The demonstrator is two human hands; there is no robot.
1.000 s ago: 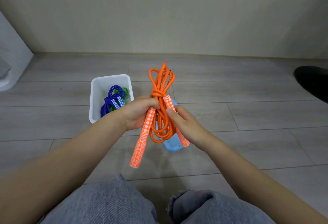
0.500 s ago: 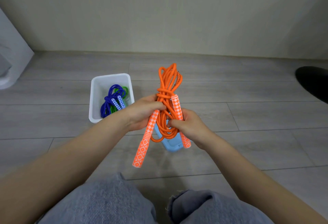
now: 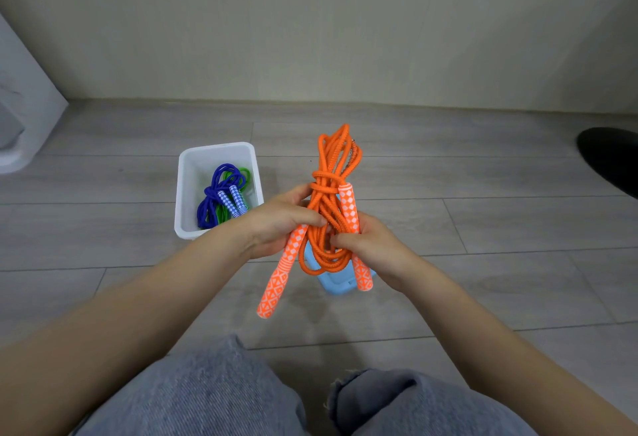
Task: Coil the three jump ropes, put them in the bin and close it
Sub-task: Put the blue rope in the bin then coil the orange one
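Observation:
Both hands hold a coiled orange jump rope (image 3: 329,177) upright in front of me, a wrap of cord tied round its upper part. My left hand (image 3: 279,225) grips the bundle and one patterned orange handle from the left. My right hand (image 3: 369,246) grips the other handle and the lower loops from the right. To the left on the floor stands an open white bin (image 3: 188,190) holding a coiled blue rope (image 3: 221,190) and a green rope (image 3: 245,173) under it. A light blue lid (image 3: 336,283) lies on the floor beneath the orange rope, mostly hidden.
Grey plank floor runs to a pale wall at the back. A white object (image 3: 24,118) stands at the far left and a black object (image 3: 611,156) at the far right edge. My knees in grey jeans (image 3: 214,390) fill the bottom of the view.
The orange bundle has stood up straighter and shifted slightly right. My right hand has slid lower on the coil, and the loops look pulled tighter.

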